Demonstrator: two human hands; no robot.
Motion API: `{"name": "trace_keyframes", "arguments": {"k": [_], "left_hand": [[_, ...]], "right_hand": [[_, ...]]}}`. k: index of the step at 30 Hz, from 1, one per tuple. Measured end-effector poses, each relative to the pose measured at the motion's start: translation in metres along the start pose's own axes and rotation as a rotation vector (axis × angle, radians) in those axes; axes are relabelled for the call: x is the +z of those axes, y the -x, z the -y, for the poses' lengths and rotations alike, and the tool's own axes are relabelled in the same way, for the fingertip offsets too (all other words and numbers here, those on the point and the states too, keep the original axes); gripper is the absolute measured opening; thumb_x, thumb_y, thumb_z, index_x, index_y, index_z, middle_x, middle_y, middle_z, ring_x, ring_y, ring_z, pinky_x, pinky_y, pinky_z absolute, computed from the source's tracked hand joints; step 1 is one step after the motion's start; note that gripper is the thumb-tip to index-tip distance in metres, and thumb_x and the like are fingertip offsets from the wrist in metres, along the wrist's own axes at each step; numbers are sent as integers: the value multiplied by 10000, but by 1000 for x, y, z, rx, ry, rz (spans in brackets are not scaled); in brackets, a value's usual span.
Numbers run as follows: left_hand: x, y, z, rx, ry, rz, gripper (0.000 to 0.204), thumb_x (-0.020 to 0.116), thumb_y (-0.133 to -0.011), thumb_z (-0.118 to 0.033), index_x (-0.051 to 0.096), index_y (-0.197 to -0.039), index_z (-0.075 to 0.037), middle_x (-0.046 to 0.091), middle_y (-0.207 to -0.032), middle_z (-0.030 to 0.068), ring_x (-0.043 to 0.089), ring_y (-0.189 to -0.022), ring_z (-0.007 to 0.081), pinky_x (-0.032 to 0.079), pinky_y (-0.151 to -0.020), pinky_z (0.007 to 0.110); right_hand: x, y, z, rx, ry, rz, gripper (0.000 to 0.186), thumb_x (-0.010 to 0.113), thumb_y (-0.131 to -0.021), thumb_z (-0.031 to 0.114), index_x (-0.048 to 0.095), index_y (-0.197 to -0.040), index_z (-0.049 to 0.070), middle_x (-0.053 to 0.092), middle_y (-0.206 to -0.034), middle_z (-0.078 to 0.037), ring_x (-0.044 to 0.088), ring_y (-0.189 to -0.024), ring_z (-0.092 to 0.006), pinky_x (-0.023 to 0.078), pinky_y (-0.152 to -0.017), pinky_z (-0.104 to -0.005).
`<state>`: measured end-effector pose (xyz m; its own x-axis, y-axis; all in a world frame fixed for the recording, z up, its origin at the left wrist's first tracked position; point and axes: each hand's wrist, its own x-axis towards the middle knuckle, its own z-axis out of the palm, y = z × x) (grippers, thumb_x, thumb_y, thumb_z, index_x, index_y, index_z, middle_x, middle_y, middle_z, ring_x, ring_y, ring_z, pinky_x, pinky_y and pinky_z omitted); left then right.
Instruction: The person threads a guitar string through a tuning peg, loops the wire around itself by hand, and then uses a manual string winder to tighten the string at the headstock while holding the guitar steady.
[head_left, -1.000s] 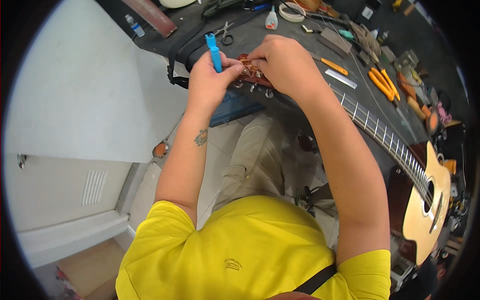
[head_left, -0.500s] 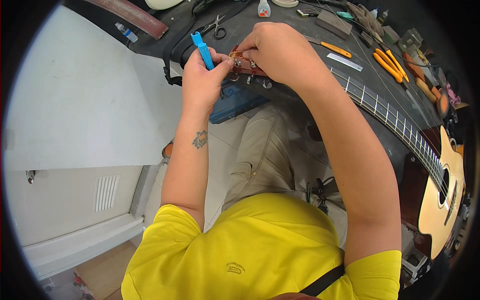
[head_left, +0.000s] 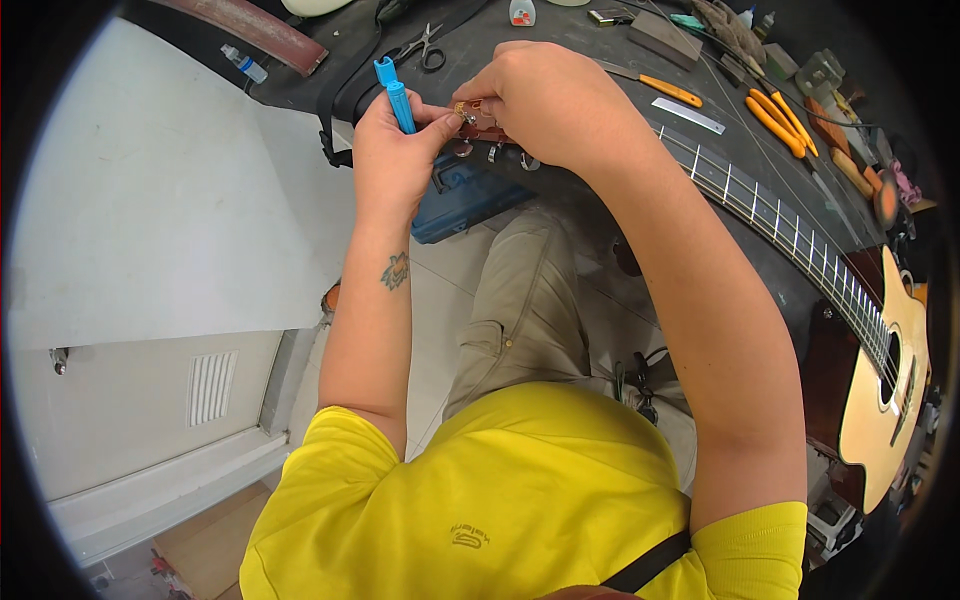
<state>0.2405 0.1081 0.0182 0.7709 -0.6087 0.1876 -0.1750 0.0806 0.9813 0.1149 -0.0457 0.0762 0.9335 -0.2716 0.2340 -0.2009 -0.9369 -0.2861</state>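
A guitar lies along the right side of the bench, with its pale body [head_left: 858, 425] near me and its fretted neck [head_left: 780, 220] running up to the left. Its reddish-brown headstock [head_left: 486, 126] has metal tuning pegs [head_left: 496, 153] along the near edge. My left hand [head_left: 393, 148] is closed round a blue string winder [head_left: 400, 105] standing up from the palm, while its thumb and forefinger touch the headstock's end. Over the headstock curls my right hand [head_left: 550, 105], its fingers drawn in; whatever they grip is hidden behind the hand.
Black scissors [head_left: 425, 48] and a strap lie behind my left hand. Beyond my right arm are an orange-handled tool [head_left: 670, 91], a metal ruler [head_left: 688, 115] and orange-handled pliers [head_left: 775, 127]. A blue case [head_left: 465, 200] sits below the bench edge.
Both hands have shifted slightly left, the left one also a little lower with the string winder. My right fingers have curled further over the headstock.
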Motion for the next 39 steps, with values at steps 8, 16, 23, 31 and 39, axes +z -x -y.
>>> {"name": "trace_keyframes", "arguments": {"k": [8, 16, 23, 31, 39], "left_hand": [[3, -1, -2, -7, 12, -4, 332, 846, -931, 73, 560, -1015, -73, 831, -998, 162, 770, -909, 183, 580, -852, 315], [0, -4, 13, 44, -64, -67, 334, 850, -925, 78, 565, -1042, -51, 830, -989, 161, 773, -894, 176, 602, -853, 321], [5, 1, 4, 45, -57, -48, 323, 858, -927, 57, 573, -1033, -52, 833, -970, 150, 767, -888, 162, 591, -842, 306], [1, 4, -2, 73, -199, -27, 314, 858, -928, 40, 563, -961, -62, 852, -1020, 158, 752, -900, 136, 579, -819, 283], [10, 16, -10, 228, -429, -81, 178, 785, -946, 11, 608, -924, 10, 852, -998, 133, 787, -805, 162, 622, -741, 340]], "right_hand": [[0, 0, 1, 17, 6, -7, 246, 731, -1006, 186, 894, -1176, 257, 746, -1041, -83, 753, -1014, -320, 602, -871, -460], [1, 0, 0, 15, 23, -12, 246, 720, -1009, 176, 894, -1168, 246, 751, -1044, -98, 757, -1012, -329, 604, -870, -470], [3, 0, -2, 0, 12, -9, 249, 716, -1005, 168, 895, -1163, 240, 750, -1031, -111, 758, -1003, -332, 604, -860, -470], [11, 1, -5, -60, 36, -176, 161, 832, -939, 273, 889, -1019, 146, 810, -939, -133, 808, -928, -315, 646, -811, -459], [6, 5, -3, -26, 61, -120, 226, 859, -939, 325, 897, -1100, 171, 780, -1122, -127, 802, -1029, -315, 651, -884, -441]]}}
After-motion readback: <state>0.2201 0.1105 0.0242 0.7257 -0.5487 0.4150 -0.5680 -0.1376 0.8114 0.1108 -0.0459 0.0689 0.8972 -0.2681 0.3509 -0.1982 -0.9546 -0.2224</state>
